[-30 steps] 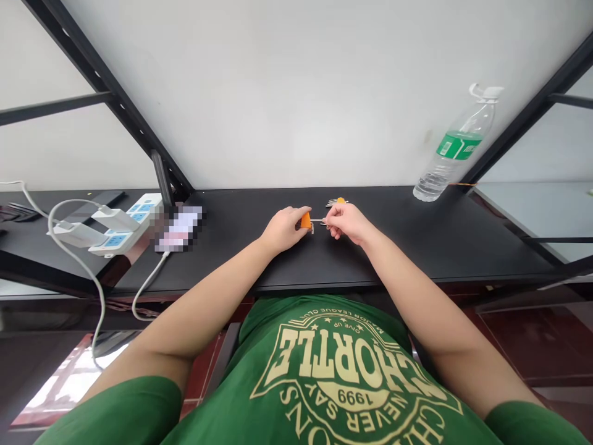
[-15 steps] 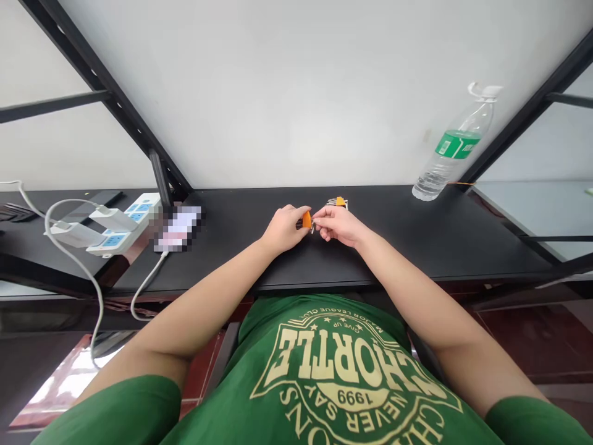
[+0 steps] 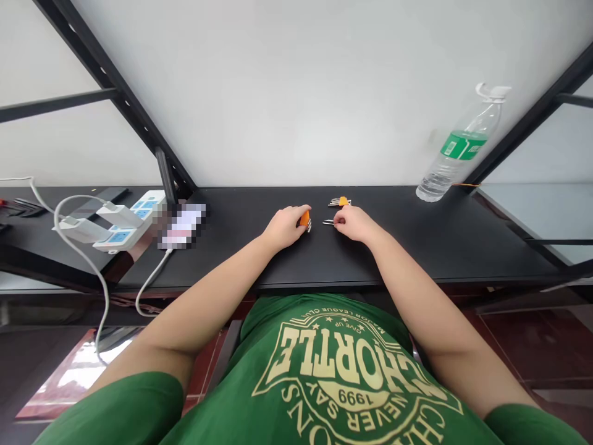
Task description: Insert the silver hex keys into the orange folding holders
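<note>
Gripped orange holder in left hand, seemingly for steadiness; touched metal rods inside tabletop's front edge with bunched right hand, hold unclear.

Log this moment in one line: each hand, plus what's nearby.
left hand: holding orange holder | right hand: at metal pieces, grip unclear | nearby: second orange holder on black tabletop

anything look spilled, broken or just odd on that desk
I see nothing spilled or broken on the black desk. What looks odd is the clear bottle at the far right, which seems to lean; the dark post beside it slants the same way, so lens distortion may explain it.
</note>
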Motion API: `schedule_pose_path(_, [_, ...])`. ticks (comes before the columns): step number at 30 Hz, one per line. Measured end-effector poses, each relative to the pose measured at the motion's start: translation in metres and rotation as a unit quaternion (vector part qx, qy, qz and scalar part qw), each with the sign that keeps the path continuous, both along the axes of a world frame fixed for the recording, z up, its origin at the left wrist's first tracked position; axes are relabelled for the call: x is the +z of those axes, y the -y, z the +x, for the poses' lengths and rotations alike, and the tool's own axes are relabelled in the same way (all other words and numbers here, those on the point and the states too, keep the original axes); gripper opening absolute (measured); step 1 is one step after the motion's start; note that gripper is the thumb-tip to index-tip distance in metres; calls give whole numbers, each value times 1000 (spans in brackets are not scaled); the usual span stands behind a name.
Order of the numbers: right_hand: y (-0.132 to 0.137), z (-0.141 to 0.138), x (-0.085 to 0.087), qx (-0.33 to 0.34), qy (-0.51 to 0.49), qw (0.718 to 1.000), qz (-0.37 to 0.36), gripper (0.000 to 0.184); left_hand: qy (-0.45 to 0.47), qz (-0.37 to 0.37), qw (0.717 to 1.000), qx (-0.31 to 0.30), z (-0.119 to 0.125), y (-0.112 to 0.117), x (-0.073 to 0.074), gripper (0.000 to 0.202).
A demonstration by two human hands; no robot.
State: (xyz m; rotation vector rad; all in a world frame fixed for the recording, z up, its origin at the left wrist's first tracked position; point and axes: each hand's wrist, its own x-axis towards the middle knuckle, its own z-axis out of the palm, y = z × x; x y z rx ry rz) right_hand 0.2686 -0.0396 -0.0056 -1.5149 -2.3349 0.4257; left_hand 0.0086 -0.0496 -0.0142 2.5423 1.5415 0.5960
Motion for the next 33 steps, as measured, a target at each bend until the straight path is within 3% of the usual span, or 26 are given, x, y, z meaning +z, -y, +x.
schedule_pose_path(8, [15,-13,13,-32,66,992,-101,11,11,-19,1000,20,1,-2,-4,72])
schedule_pose_path(15, [18,-16,8,35,7,999,-1,7,12,-6,1000,-11,2,-2,-5,59])
schedule_pose_path(27, [16,-23,2,75,-73,994,14,8,17,18,999,-36,3,1,-4,56])
schedule_pose_path(30, [18,-22,4,69,-114,991,-19,9,12,21,999,-40,1,0,-4,55])
schedule_pose_path(33, [18,-20,6,51,-200,972,-113,7,-12,35,998,-45,1,1,-3,53])
